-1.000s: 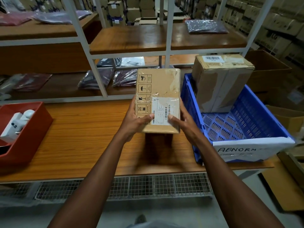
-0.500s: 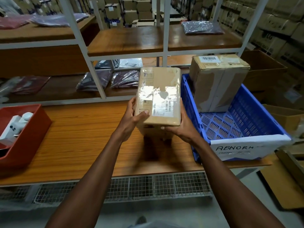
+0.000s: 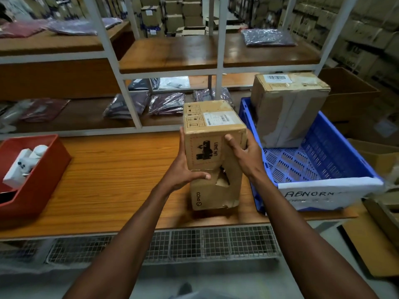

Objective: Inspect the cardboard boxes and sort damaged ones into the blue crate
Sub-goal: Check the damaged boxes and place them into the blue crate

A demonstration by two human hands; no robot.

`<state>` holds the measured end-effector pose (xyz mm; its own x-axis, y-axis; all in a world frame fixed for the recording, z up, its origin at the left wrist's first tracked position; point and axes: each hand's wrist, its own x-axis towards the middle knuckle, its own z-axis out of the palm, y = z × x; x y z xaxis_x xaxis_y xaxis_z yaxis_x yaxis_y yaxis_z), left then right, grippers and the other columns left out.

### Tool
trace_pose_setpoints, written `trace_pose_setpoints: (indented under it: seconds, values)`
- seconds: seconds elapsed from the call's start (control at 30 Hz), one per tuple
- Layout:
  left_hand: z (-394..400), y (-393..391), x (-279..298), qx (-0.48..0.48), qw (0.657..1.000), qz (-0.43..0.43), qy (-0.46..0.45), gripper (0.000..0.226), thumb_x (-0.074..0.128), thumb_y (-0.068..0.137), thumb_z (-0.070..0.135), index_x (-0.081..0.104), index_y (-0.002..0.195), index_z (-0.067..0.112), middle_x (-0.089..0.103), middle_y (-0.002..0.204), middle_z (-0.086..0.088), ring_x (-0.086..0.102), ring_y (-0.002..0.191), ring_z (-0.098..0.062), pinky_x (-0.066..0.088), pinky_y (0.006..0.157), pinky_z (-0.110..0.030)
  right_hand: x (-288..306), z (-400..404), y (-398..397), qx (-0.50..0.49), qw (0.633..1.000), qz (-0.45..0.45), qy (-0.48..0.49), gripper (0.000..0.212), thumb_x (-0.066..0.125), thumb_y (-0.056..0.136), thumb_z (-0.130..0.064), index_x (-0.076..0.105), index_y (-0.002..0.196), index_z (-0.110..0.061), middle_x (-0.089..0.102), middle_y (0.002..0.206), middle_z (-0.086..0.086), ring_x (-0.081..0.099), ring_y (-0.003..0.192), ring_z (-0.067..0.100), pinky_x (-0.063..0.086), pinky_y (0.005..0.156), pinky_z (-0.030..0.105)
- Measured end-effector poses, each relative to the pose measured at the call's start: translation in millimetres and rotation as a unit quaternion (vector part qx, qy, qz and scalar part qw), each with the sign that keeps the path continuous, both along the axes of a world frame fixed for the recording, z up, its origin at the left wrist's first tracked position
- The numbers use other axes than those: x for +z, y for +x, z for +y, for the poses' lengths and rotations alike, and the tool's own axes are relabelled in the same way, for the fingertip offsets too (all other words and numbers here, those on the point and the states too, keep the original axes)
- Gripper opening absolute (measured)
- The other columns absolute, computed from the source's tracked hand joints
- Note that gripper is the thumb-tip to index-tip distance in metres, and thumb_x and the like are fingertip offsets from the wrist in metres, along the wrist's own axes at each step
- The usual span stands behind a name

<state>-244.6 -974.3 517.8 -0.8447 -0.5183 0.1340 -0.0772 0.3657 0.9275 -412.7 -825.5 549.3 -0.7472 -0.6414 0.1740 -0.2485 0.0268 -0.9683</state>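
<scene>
Now both hands grip torn box [image 3: 212, 152]; blue crate [image 3: 336, 147] just right.

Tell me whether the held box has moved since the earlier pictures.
Yes. The held box has tipped: its labelled face, which faced the camera, now points up, and its torn side shows. It stays just left of the blue crate.

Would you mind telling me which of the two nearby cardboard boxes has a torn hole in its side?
The tall brown cardboard box held between the left hand and right hand over the wooden table; the taped cardboard box in the blue plastic crate shows no hole.
</scene>
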Motion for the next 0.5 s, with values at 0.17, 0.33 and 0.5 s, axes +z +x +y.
trace_pose_setpoints:
  seconds: [0.17,0.33,0.5]
  values:
    - [-2,-3,0,0.154,0.987,0.05,0.014,0.124,0.092,0.079,0.02,0.006,0.167,0.036,0.053,0.153,0.003,0.054,0.139,-0.011,0.053,0.11,-0.05,2,-3,6,0.02,1.0,-0.014,0.01,0.067,0.075,0.09,-0.053,0.048,0.147,-0.029,0.067,0.132,-0.011,0.065,0.121,0.006,0.057,0.104,0.046]
    - [-11,0,3,0.212,0.971,0.088,0.061,0.099,0.09,0.079,0.038,0.033,0.159,0.031,0.064,0.14,0.007,0.064,0.127,-0.012,0.059,0.101,-0.05,-7,0,6,0.13,0.991,-0.004,0.018,0.094,0.079,0.094,-0.026,0.02,0.166,-0.038,0.039,0.165,-0.007,0.047,0.145,0.013,0.046,0.116,0.039]
    - [-15,-10,18,0.254,0.96,0.076,0.09,0.081,0.088,0.082,0.04,0.04,0.147,0.032,0.061,0.14,0.002,0.066,0.121,-0.013,0.06,0.097,-0.041,-28,0,24,0.145,0.985,0.036,0.084,0.139,0.092,0.076,-0.039,-0.016,0.163,-0.045,0.028,0.163,-0.015,0.038,0.143,0.006,0.035,0.116,0.039]
